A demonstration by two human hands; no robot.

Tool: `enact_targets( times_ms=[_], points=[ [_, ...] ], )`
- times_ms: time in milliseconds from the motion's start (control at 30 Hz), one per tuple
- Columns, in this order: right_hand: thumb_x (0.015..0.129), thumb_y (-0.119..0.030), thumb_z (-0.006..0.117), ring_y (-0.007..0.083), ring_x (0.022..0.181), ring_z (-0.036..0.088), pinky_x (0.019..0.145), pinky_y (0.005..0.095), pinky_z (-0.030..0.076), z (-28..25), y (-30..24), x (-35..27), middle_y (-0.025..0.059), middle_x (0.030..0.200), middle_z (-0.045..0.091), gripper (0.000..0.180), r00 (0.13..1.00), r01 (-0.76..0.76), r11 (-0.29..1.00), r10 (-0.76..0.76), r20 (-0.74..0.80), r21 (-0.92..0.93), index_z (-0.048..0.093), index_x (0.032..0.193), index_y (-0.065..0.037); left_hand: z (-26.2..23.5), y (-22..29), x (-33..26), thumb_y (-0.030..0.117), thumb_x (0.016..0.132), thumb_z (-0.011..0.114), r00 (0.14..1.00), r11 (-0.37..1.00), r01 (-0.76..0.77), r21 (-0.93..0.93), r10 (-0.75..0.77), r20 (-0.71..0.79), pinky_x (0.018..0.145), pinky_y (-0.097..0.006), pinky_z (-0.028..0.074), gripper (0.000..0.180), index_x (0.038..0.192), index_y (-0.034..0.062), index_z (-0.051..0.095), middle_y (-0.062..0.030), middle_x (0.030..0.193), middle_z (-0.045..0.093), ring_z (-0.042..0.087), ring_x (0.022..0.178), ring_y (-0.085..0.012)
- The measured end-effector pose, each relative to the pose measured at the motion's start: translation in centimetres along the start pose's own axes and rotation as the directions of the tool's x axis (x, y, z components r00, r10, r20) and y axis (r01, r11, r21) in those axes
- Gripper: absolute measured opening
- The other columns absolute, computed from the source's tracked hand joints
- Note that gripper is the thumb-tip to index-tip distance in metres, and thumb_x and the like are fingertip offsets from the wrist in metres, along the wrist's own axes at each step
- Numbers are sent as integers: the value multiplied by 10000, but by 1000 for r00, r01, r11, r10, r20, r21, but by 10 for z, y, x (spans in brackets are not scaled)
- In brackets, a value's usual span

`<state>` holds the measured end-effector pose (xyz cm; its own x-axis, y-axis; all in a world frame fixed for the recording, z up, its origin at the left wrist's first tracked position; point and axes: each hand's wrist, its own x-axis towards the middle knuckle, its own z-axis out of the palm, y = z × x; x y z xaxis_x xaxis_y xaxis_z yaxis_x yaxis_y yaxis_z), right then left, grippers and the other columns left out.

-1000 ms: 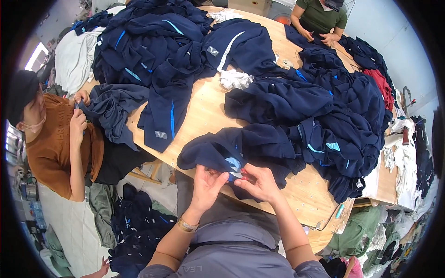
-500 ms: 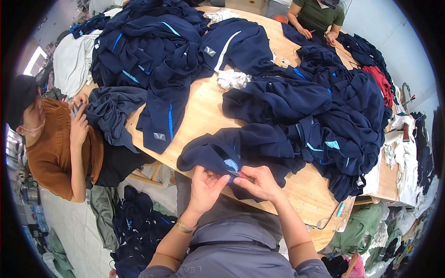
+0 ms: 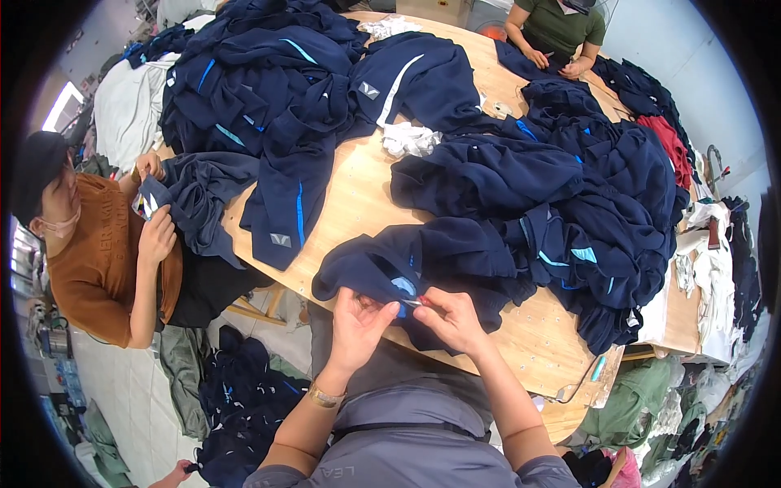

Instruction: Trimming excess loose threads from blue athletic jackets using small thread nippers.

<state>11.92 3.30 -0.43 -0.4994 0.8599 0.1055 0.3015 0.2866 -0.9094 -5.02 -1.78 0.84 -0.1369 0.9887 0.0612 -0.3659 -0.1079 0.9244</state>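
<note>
Pinching folded navy-blue cloth (image 3: 366,272), the left hand (image 3: 362,325) faces the right hand (image 3: 451,321), pinching a slim red-and-silver tool (image 3: 413,302) (mostly hidden).

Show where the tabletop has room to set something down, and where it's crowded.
Bare wood shows between the left navy pile and the held garment; another patch lies right of the right hand, bordering the right navy pile. It's crowded under both piles.

Left hand (image 3: 356,332) pinches the edge of a navy garment (image 3: 358,262) beside its light-blue patch (image 3: 403,285), right hand (image 3: 451,320) grips a small pointed tool (image 3: 413,302) at the fabric, navy clothes (image 3: 618,191) heaped beyond on a wooden table (image 3: 358,191).
</note>
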Motion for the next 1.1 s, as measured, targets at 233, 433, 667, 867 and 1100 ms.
enact_targets(
  times_ms=[233,433,667,867,1100],
  points=[
    [777,-374,647,280,458,494,440,327,367,-1,-3,3,112,514,468,382,997,80,988,-82,-9,-129,516,642,-42,0,1,-3,-75,799,594,1000,998,10,58,-12,24,854,-267,463,403,1134,1,385,-89,1017,532,542,948,-139],
    [782,-345,651,282,450,491,432,324,361,-3,-4,4,116,508,466,367,991,135,974,-137,-1,-182,511,633,-40,1,3,-4,-81,793,598,1000,994,13,105,-15,16,841,-262,473,405,1132,-6,390,-97,1015,538,548,947,-144],
    [814,-316,635,191,433,436,433,284,331,0,11,-1,101,509,416,355,999,18,997,-15,-38,70,490,662,-30,2,3,-3,-87,789,599,1000,998,12,68,-11,-11,821,-252,478,367,1092,-12,406,-94,993,546,551,925,-139],
    [671,-136,789,29,517,403,460,181,328,10,-19,3,-15,634,524,289,981,3,975,40,-189,221,582,833,-17,0,2,-6,-88,804,566,998,993,65,94,-65,-6,794,-246,488,339,1094,-17,405,-108,983,563,575,903,-141],
    [781,-42,675,13,524,415,468,167,350,28,-13,8,-16,555,508,124,964,29,973,33,-265,228,619,886,-9,5,0,-8,-99,812,534,991,977,129,171,-121,-54,776,-277,526,314,1083,-23,397,-101,958,543,579,855,-135]
  ],
)
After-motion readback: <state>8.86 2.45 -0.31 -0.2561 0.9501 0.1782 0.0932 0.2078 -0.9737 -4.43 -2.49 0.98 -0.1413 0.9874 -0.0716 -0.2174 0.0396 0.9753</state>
